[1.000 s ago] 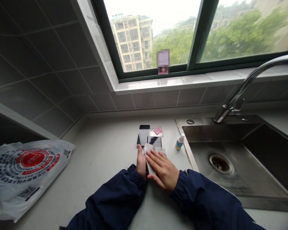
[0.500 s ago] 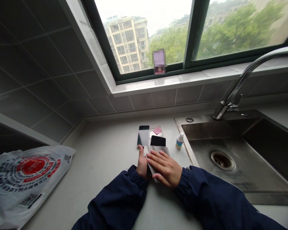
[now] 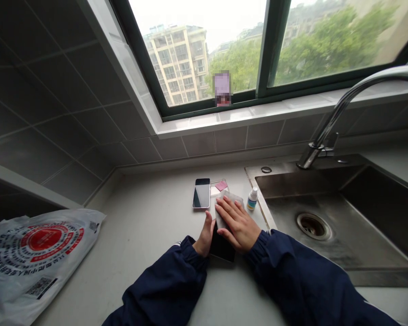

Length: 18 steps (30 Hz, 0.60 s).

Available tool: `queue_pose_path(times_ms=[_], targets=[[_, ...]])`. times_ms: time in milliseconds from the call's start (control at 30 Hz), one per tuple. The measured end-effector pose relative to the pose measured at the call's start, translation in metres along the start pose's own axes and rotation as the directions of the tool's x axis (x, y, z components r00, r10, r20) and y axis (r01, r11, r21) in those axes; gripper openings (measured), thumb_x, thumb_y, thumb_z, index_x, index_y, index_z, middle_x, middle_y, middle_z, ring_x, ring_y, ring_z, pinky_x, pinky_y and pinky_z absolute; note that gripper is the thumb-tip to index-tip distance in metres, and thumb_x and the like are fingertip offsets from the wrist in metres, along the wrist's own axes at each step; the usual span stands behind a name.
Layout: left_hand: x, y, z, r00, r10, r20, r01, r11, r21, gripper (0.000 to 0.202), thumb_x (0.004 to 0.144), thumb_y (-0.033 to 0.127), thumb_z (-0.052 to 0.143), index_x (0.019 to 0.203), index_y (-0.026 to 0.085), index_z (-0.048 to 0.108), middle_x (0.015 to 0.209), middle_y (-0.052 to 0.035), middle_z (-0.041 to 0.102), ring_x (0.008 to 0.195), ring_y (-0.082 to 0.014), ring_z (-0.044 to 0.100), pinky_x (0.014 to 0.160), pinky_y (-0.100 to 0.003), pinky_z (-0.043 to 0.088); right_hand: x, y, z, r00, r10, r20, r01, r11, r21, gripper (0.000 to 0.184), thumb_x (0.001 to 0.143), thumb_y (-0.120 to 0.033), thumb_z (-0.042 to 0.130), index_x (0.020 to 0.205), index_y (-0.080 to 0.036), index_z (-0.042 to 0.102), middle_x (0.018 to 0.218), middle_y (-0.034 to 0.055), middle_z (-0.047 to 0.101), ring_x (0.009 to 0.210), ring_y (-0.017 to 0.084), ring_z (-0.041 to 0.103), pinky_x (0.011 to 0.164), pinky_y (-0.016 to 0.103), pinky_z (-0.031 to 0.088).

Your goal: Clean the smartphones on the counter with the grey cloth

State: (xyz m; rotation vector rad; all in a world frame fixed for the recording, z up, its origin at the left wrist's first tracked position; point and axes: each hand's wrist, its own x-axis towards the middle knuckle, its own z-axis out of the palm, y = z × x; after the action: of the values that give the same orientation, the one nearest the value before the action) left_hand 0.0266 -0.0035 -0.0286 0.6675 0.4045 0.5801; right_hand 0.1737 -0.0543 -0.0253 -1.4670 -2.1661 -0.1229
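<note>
A flat black-screened tablet (image 3: 222,246) lies partly hidden beneath my hands, its lower part bare. My left hand (image 3: 206,234) grips its left edge, thumb raised; the other fingers are mostly hidden. Across the upper part of the screen, my right hand (image 3: 236,222) presses a thin grey cloth (image 3: 238,199) with its fingers stretched out flat. Just beyond my left hand rests a phone (image 3: 201,194) with a dark screen and pale rim. Beside it lies a clear case (image 3: 215,190) with a small pink piece (image 3: 221,185) on it. A small white-capped bottle (image 3: 252,199) stands right of my right hand.
A steel sink (image 3: 272,194) with a curved chrome faucet (image 3: 326,122) occupies the right side. On the left, a white printed plastic bag (image 3: 17,280) sits on the pale counter (image 3: 146,217). Behind are a tiled wall (image 3: 197,144) and a window (image 3: 221,54).
My right hand and the cloth have slid up toward the tablet's far end, baring the lower screen and covering the top. My left hand has shifted slightly; the view has turned a little.
</note>
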Motion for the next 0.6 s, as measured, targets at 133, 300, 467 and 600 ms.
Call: queue_pose_path(times_ms=[133,300,467,600], targets=[[0.0,-0.002,-0.002,1.0,0.002,-0.015,-0.002,1.0,0.01,0.088,0.078,0.071,0.052,0.14,0.009,0.048,0.141,-0.0169,0.051,0.141,-0.0368,0.03,0.117,-0.045,0.022,0.0,0.0,0.0,1.0,0.011,-0.005,-0.011,1.0,-0.01,0.065,0.098,-0.047,0.04,0.151,-0.011,0.028,0.158,0.012,0.023,0.147,0.031,0.016,0.114,0.053,0.03],[-0.001,0.001,0.001,0.998,-0.008,-0.06,0.004,0.998,-0.061,0.083,0.085,0.067,0.046,0.14,0.006,0.047,0.138,-0.019,0.054,0.139,-0.0357,0.035,0.117,-0.045,0.023,-0.001,-0.006,-0.002,0.999,-0.021,0.039,0.02,0.999,0.041,0.062,0.099,-0.046,0.04,0.149,-0.01,0.031,0.156,0.0113,0.028,0.147,0.031,0.017,0.115,0.054,0.028],[-0.004,0.007,0.013,0.994,0.008,-0.108,-0.02,0.993,-0.115,0.069,0.093,0.058,0.038,0.135,0.005,0.052,0.132,-0.0187,0.059,0.136,-0.0307,0.042,0.117,-0.041,0.024,-0.001,-0.013,-0.003,0.997,-0.068,0.04,0.062,0.988,0.138,0.056,0.098,-0.044,0.041,0.142,-0.01,0.043,0.15,0.0137,0.041,0.145,0.031,0.024,0.115,0.054,0.027],[-0.004,0.009,0.016,0.99,0.008,-0.141,-0.033,0.984,-0.177,0.069,0.094,0.059,0.035,0.12,0.002,0.062,0.12,-0.021,0.065,0.129,-0.0295,0.05,0.116,-0.04,0.026,-0.003,-0.018,0.0,0.995,-0.098,0.029,0.091,0.979,0.184,0.054,0.097,-0.043,0.043,0.141,-0.011,0.045,0.147,0.0144,0.045,0.144,0.03,0.027,0.114,0.054,0.028]])
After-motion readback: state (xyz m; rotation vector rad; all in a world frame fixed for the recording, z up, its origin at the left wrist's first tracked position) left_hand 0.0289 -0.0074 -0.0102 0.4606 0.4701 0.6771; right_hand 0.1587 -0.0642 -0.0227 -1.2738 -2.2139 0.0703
